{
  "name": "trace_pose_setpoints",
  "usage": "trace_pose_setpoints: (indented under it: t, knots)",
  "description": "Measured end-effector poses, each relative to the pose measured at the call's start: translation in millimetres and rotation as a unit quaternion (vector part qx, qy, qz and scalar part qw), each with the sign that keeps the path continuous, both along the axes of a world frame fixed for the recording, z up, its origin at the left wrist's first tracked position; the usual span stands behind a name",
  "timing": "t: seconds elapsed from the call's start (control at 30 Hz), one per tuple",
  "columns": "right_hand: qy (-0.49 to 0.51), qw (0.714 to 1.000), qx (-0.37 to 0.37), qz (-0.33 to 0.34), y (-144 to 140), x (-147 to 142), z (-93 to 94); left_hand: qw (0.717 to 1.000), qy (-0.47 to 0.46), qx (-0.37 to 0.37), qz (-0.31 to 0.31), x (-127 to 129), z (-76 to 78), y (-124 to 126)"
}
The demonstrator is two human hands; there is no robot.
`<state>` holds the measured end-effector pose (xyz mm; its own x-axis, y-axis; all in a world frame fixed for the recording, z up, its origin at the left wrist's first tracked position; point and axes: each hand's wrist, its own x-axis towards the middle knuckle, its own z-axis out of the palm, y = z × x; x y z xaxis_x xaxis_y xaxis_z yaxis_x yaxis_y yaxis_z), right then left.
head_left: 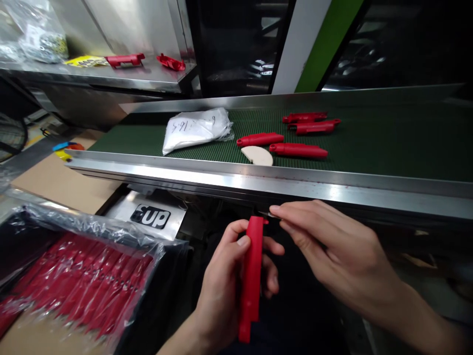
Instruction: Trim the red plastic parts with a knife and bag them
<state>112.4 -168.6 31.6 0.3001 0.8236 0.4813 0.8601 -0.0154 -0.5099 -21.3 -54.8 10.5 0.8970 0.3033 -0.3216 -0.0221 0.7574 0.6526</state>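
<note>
The location is presenting as a factory production area. A ridged green conveyor belt [391,135] is spanning the view between metal side rails [221,173] and is carrying red plastic parts [298,150] and a white bag [197,129] with handwritten markings. At upper left, a stainless-steel counter [155,76] is supporting two further red pieces [125,60], a yellow printed sheet [86,61] and a clear bag [44,43] of small pieces. Behind the belt, a green-and-white upright [325,47] is separating dark panels [236,44]. At lower left, a plastic-lined container [159,251] is holding similar red parts [96,281] in rows, indicating batch production.
</note>
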Motion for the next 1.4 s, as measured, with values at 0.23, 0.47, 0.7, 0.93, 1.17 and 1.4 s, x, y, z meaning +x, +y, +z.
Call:
trace_pose_setpoints:
  t: [0.23, 0.47, 0.7, 0.93, 1.17, 1.4]
  knots:
    - [-0.048, 0.999, 0.018, 0.009, -1.1, -4.8, 3.1, 0.999, -0.015, -0.031, 0.014, -2.6, 3.4, -3.2]
    - [-0.087, 0.996, 0.016, 0.004, -2.3, -8.2, 5.8, 0.999, -0.015, -0.034, 0.021, -2.5, 4.6, -6.0]
    - [-0.102, 0.995, 0.019, -0.003, -3.9, -8.8, 6.3, 0.999, -0.019, -0.035, 0.022, -3.6, 6.8, -6.9]
    - [-0.11, 0.994, 0.013, 0.004, -3.5, -10.3, 4.9, 0.998, -0.013, -0.053, 0.022, -2.0, 4.4, -6.7]
    - [-0.114, 0.993, -0.011, 0.032, -13.4, -21.9, 0.4, 0.998, 0.021, -0.042, 0.048, 6.0, 9.1, 2.3]
    - [-0.159, 0.986, -0.03, 0.039, -15.6, -35.4, -0.8, 0.997, -0.023, -0.022, 0.071, 14.7, 10.9, 11.1]
